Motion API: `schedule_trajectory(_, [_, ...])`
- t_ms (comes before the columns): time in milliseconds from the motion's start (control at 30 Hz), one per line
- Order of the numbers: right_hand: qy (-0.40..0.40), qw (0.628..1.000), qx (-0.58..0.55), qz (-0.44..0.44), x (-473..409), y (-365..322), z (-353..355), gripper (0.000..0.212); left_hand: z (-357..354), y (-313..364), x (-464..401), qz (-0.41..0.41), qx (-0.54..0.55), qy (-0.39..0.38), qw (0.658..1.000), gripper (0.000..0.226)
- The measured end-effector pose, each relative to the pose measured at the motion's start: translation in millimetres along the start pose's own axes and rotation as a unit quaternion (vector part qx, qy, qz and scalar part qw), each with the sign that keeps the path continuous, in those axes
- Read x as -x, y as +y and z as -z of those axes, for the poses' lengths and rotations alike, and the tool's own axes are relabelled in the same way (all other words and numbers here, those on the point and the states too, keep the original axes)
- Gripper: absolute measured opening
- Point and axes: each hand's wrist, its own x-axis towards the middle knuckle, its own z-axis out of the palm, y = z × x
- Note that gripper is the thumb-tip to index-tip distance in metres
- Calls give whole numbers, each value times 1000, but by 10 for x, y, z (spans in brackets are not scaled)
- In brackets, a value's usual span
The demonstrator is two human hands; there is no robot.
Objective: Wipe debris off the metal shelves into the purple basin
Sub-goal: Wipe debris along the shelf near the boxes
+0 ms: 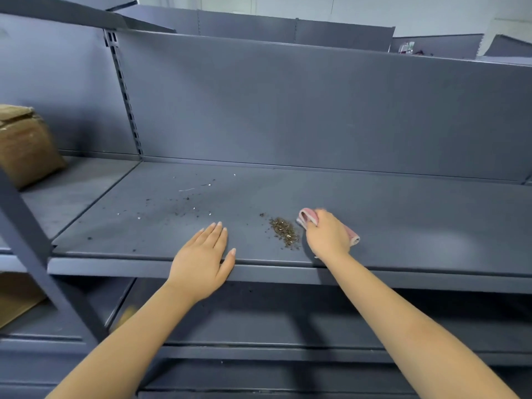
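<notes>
A: Debris first. Where, and how does it run?

B: Main debris pile (pixel 284 232) sits on the metal shelf (pixel 403 220), near the front edge, a little right of the middle. Dense brown flakes with pale specks. Long axis runs from the back-left down toward the front-right, ending close to the front lip.

A: Anything else loose?

B: Scattered crumbs (pixel 184 207) across the left half of the same shelf, thin and patchy, dark bits with a few white flecks, reaching from near the back panel toward the front-left corner.

A: The cloth?

B: Pink cloth (pixel 308 218), folded, just right of the pile. Its long axis runs back-left to front-right, roughly parallel to the pile. One end shows beyond the fingers, the other behind the wrist side.

A: Right hand?

B: Right hand (pixel 326 236) has its grip clamped on the cloth, fingers curled over it, pressing it to the shelf.

A: Left?

B: Left hand (pixel 203 262) lies flat, fingers straight and together, thumb apart, palm down over the front edge, left of the pile. Holds nothing.

A: Labels, writing?

B: None readable. A cardboard box (pixel 24 145) stands on the neighbouring shelf at far left; its faces are too blurred to read.

A: The basin?

B: Cannot see it.
</notes>
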Motion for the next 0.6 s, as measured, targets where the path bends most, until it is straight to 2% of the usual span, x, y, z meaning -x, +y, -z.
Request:
schedule_trajectory(133, [-37,997,-6,70,125,-559,-288,20,23,1,-4,-20,-11,15,1000,55])
schedule_trajectory(233, [-51,994,-25,91,185,-923,-491,25,1,-21,-3,-23,-6,-13,1000,59])
schedule_trajectory(333, [-83,990,-49,101,194,-1120,-578,25,41,-36,-8,-18,7,-50,999,79])
schedule_trajectory(400, [-122,986,-68,90,117,-1119,-564,24,73,-56,-14,-29,10,-24,999,103])
schedule_trajectory(467, [-152,982,-88,71,-6,-1029,-478,21,86,-127,32,-21,23,-30,999,119])
schedule_trajectory(600, [-107,986,-130,14,-299,-663,-223,23,115,-361,79,18,30,-12,999,125])
